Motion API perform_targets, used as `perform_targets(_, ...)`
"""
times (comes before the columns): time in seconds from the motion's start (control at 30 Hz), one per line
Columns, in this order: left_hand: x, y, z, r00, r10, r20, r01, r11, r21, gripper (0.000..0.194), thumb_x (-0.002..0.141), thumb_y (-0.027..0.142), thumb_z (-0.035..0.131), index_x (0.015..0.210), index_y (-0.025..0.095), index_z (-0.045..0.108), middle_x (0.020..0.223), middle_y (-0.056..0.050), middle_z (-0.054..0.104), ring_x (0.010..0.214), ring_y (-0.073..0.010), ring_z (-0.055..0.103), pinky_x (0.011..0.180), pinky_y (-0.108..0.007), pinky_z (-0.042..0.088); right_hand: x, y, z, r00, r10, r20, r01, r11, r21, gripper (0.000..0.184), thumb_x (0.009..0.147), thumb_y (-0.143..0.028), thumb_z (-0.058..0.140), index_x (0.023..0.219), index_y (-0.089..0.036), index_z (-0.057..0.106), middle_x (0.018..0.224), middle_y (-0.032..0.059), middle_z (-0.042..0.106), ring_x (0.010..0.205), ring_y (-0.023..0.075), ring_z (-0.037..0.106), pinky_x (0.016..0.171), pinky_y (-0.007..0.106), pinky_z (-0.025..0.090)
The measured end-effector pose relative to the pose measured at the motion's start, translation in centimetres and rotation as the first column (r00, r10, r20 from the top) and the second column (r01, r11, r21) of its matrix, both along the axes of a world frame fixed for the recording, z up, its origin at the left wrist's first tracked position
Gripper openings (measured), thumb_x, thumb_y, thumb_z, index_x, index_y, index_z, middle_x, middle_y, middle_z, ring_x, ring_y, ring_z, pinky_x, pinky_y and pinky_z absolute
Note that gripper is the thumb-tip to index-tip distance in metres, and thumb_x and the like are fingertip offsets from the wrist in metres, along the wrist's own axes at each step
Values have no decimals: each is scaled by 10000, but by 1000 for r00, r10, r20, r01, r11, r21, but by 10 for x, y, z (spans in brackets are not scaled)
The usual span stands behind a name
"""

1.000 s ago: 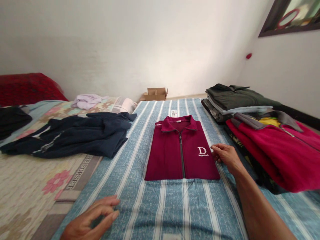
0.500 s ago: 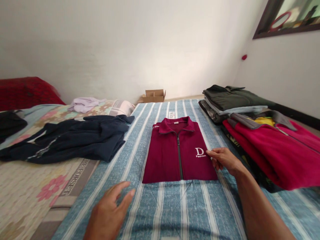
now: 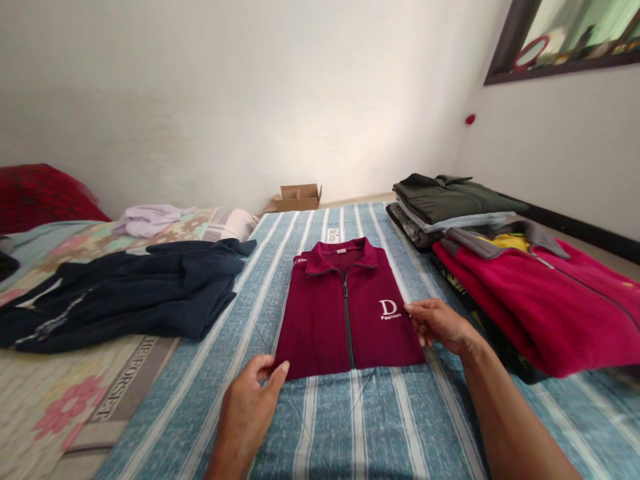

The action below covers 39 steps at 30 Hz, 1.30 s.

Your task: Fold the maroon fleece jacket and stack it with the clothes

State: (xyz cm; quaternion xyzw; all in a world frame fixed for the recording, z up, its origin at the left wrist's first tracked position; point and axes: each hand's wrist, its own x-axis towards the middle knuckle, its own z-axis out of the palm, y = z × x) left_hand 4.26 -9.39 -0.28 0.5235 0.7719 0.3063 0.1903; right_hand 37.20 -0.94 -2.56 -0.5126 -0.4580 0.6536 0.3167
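Observation:
A folded maroon zip jacket [image 3: 345, 313] lies flat in the middle of a blue striped bedsheet [image 3: 380, 420], collar at the far end. It has a white "D Fashion" mark on its right half. My left hand [image 3: 247, 407] is at the jacket's near left corner, with the thumb and fingers spread on either side of it and no clear grip. My right hand [image 3: 437, 327] rests against the jacket's right edge, its fingertips just beside the white mark and holding nothing.
Stacked folded clothes lie to the right, with a crimson fleece jacket [image 3: 540, 307] in front of a dark green garment [image 3: 450, 200]. A navy garment [image 3: 130, 297] lies on a floral mattress to the left. A cardboard box [image 3: 297, 198] stands beyond the bed.
My left hand has moved up and right from the bottom of the view to the jacket's near left corner. My right hand has stayed at the jacket's right edge. The view has turned slightly left.

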Motion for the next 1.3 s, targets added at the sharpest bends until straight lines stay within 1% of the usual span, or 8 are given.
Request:
perform_targets(0.1, 1, 1, -1, 999, -15, -37, 15, 1000, -4, 303, 672, 487, 530, 715, 200, 616, 722, -50, 696, 706, -239, 654, 674, -327, 502, -1, 0, -2, 1000, 19, -22, -19, 1000, 24, 399, 696, -527, 641, 592, -183, 468, 398, -54, 479, 326, 73, 462, 320, 169, 240)
perform_targets(0.23, 2, 2, -2, 995, -20, -101, 22, 1000, 20, 281, 698, 473, 489, 610, 214, 557, 625, -21, 645, 633, -210, 618, 644, -303, 473, -7, 1, -4, 997, -65, -41, 66, 998, 14, 387, 645, -466, 688, 562, -193, 427, 382, -81, 431, 301, 56, 413, 317, 172, 207)
perform_targets(0.53, -2, 0, -6, 993, -52, -107, 52, 999, -5, 273, 745, 442, 432, 624, 209, 506, 599, 3, 577, 606, -179, 558, 617, -276, 436, -8, 2, -13, 988, -153, 10, 152, 986, 61, 363, 653, -468, 655, 547, -203, 430, 310, -93, 371, 246, 46, 298, 301, 186, 125)
perform_targets(0.67, -2, 2, -7, 991, -57, -118, 56, 998, -11, 243, 730, 413, 422, 627, 206, 495, 617, -4, 571, 625, -179, 558, 641, -282, 435, -8, 3, -16, 992, -116, 56, 115, 993, 29, 357, 654, -451, 663, 544, -197, 440, 319, -88, 377, 245, 45, 308, 295, 185, 112)
perform_targets(0.87, -4, 3, -11, 991, -73, -108, 73, 997, 1, 246, 722, 424, 398, 635, 209, 481, 648, -21, 568, 658, -193, 557, 672, -296, 430, -5, 6, -20, 987, -105, -123, 102, 994, -35, 350, 756, -483, 569, 643, -153, 546, 464, -18, 535, 282, 50, 387, 290, 179, 178)
perform_targets(1.07, -6, 5, -13, 990, -81, -116, 81, 997, -3, 249, 721, 429, 402, 615, 213, 463, 627, -11, 552, 642, -191, 555, 656, -287, 420, -9, 7, -22, 982, -116, -148, 110, 993, -54, 265, 712, -394, 635, 636, -166, 522, 419, -54, 472, 288, 51, 374, 297, 175, 188)
perform_targets(1.17, -6, 5, -12, 989, -83, -122, 85, 996, 5, 248, 722, 429, 407, 608, 214, 456, 619, -7, 547, 638, -189, 556, 653, -282, 420, -14, 6, -18, 980, -177, -96, 176, 984, -12, 268, 688, -396, 632, 609, -177, 500, 387, -72, 428, 284, 53, 351, 303, 180, 195)
perform_targets(1.3, -6, 4, -12, 991, -68, -118, 70, 997, 15, 235, 721, 415, 412, 625, 211, 475, 634, -8, 570, 647, -187, 564, 658, -276, 423, -20, 6, -16, 951, -306, 47, 297, 944, 141, 249, 708, -394, 564, 589, -194, 474, 372, -88, 391, 279, 57, 325, 301, 191, 191)
